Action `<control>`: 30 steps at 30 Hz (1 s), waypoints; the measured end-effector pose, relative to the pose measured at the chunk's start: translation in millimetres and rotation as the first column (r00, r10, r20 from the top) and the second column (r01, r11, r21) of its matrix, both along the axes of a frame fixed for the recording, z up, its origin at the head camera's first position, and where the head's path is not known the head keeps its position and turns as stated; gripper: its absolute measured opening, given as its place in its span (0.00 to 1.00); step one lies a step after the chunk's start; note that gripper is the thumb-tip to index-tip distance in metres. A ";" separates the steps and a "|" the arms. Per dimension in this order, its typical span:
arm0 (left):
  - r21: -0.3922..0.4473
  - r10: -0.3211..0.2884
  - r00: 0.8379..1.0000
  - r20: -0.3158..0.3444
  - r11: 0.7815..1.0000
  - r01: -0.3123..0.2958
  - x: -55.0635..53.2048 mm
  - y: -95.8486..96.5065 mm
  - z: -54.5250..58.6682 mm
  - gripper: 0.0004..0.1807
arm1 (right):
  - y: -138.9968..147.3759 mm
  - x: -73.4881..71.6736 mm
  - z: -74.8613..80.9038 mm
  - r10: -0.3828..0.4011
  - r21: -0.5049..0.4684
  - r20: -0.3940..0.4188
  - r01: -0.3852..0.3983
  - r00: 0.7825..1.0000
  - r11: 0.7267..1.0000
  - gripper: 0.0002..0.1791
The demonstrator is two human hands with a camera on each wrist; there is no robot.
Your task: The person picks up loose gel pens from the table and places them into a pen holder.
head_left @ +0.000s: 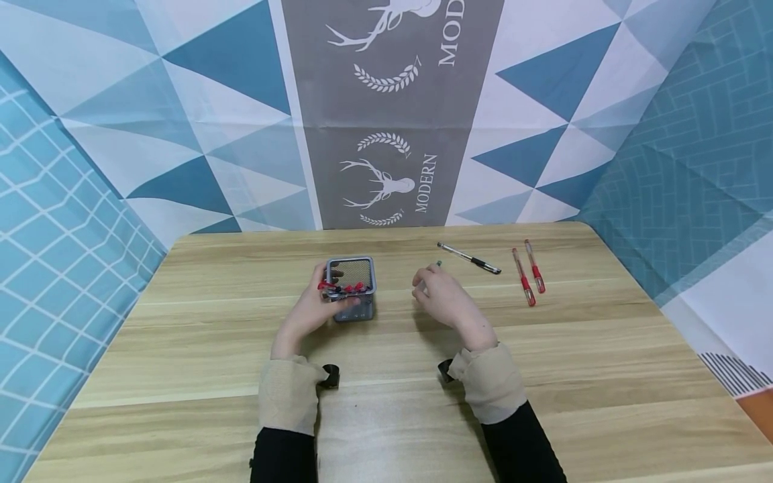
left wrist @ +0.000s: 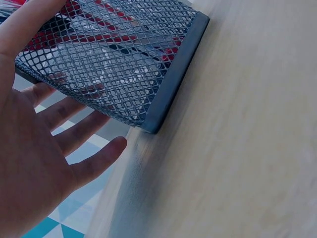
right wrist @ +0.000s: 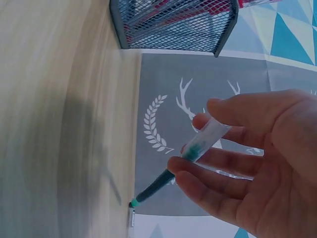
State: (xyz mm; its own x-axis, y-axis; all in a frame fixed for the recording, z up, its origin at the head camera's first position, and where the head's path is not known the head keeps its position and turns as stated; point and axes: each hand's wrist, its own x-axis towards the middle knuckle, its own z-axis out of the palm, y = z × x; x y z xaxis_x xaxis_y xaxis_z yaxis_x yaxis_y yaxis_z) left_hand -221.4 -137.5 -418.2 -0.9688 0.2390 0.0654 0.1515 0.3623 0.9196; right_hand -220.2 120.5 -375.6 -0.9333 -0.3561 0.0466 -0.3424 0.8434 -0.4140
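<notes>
My left hand (head_left: 310,310) grips a dark metal mesh pen holder (head_left: 354,310), the thumb across its near side and fingers along its left side. In the left wrist view, several pens with red parts show through the mesh (left wrist: 114,64) of the standing holder. To its right, my right hand (head_left: 445,299) holds a slim green pen (right wrist: 166,178) between thumb and fingers. The pen has a translucent end near the thumb and a dark green barrel slanting down to a bright green tip, which points away from my palm.
A black-gripped clear pen (head_left: 470,257) lies on the wooden table (head_left: 386,416) beyond my right hand. Farther right lie two red pens, one nearer (head_left: 523,277) and one farther (head_left: 535,267). A patterned cloth backdrop (head_left: 386,107) rises behind the table's far edge.
</notes>
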 end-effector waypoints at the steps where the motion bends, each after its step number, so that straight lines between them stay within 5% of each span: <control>1: 0.004 -0.002 1.000 0.006 1.000 0.002 1.0 0.5 2.3 0.49 | 0.1 0.4 0.9 0.000 -0.009 -0.007 -0.001 1.000 1.000 0.12; 12: -0.002 -0.008 1.000 0.023 1.000 0.008 17.8 7.8 28.9 0.46 | 0.1 2.9 3.0 0.007 -0.042 -0.092 -0.011 0.996 0.999 0.12; 26: -0.001 -0.013 1.000 0.019 1.000 0.013 16.1 6.9 27.7 0.47 | 1.8 3.6 7.3 -0.033 -0.057 -0.219 0.021 0.975 0.998 0.12; 30: -0.005 -0.006 1.000 0.000 1.000 0.006 6.6 2.7 10.3 0.48 | 2.1 4.9 10.1 -0.037 -0.059 -0.271 0.022 0.962 0.998 0.12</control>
State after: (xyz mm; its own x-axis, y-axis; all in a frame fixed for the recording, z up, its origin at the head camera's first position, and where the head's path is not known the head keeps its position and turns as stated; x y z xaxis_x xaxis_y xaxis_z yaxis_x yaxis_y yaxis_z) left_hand -214.8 -134.8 -407.9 -0.9672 0.2456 0.0647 0.1543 0.3659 0.9178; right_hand -215.2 122.6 -365.5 -0.8928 -0.3186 0.3185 -0.4239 0.8335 -0.3544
